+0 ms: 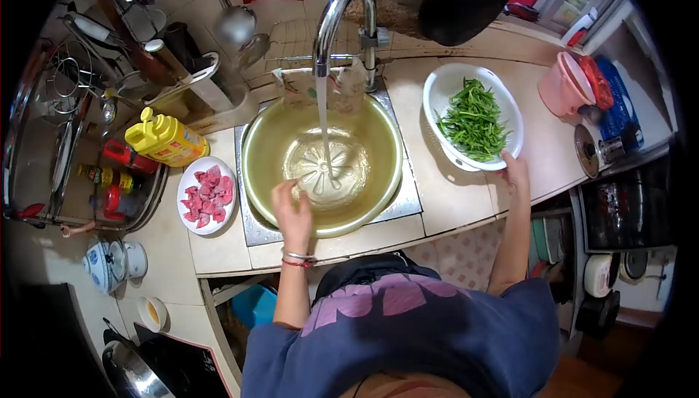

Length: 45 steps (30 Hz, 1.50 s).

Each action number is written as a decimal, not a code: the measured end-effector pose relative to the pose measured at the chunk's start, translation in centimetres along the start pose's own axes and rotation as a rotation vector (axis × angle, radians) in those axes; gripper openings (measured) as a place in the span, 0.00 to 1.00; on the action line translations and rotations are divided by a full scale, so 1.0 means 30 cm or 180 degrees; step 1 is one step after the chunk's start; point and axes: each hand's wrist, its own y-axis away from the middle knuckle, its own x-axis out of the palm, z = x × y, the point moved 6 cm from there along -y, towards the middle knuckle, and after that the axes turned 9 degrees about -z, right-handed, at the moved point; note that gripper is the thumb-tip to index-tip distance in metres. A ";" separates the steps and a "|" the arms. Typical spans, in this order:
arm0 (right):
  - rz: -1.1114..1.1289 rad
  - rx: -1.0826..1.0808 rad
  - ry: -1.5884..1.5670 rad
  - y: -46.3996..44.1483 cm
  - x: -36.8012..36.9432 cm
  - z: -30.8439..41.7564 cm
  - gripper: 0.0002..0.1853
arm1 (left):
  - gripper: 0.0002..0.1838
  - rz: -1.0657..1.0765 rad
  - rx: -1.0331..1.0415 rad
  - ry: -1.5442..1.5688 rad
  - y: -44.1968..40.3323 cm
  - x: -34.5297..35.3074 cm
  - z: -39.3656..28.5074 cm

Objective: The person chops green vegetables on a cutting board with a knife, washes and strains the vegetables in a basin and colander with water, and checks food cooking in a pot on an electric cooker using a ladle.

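Water runs from the chrome faucet [344, 27] into a wide yellowish basin [251, 154] set in the sink. My left hand [293, 212] is over the basin's near-left rim, its fingers loosely bent and apart, holding nothing I can see. On the counter to the right is a white colander [439, 92] with cut green vegetables [473, 121] in it. My right hand [515, 172] grips the colander's near-right rim; some of the fingers are hidden. Left of the basin lies a white plate [188, 216] with pieces of raw red meat [207, 198].
A yellow jug [166, 140] stands behind the plate, near a rack of utensils and bottles. A pink container [566, 85] and a glass lid [587, 150] are at the far right. A black pan [466, 1] hangs at the back. A small bowl [152, 314] sits front left.
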 end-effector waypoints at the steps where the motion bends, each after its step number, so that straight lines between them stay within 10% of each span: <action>1: 0.0098 0.0371 -0.0518 0.035 0.024 -0.006 0.19 | 0.16 0.0284 0.0071 0.0321 -0.002 0.041 -0.038; 5: 0.0244 0.0253 -0.1170 0.110 0.064 0.032 0.18 | 0.14 0.0868 0.0468 0.0904 0.013 0.143 -0.171; 11: 0.1565 0.0159 -0.1391 0.404 0.308 0.212 0.20 | 0.16 0.1941 -0.1812 0.2137 0.065 0.199 -0.053; 17: 0.2838 0.0033 -0.0406 0.622 0.614 0.293 0.22 | 0.16 0.0845 -0.2271 0.1855 -0.020 0.015 0.195; 21: 0.1386 -0.2062 0.0417 0.558 0.554 0.280 0.24 | 0.19 0.0433 -0.1076 0.0279 -0.041 -0.099 0.336; 25: 0.0671 -0.0937 -0.0342 0.419 0.343 0.213 0.21 | 0.13 -0.0378 -0.0939 0.0347 -0.029 -0.258 0.316; 28: -0.1137 -0.1911 0.1312 0.066 0.239 -0.160 0.29 | 0.12 -0.0762 -0.2412 0.1359 0.058 -0.342 0.454; 31: -0.0990 -0.0095 0.2732 -0.128 0.086 -0.163 0.33 | 0.14 -0.0867 -0.3214 0.1852 0.103 -0.404 0.512; 32: -0.1679 -0.0430 0.2800 -0.135 0.098 -0.144 0.34 | 0.16 -0.0812 -0.3383 0.1980 0.102 -0.413 0.520; 39: 0.1169 -0.2765 0.0898 0.074 0.678 0.191 0.27 | 0.20 -0.0935 -0.3610 0.3229 0.043 -0.352 0.637; 45: 0.0506 -0.2864 0.1970 0.106 0.593 0.215 0.25 | 0.15 -0.1360 -0.3480 0.2312 0.023 -0.371 0.629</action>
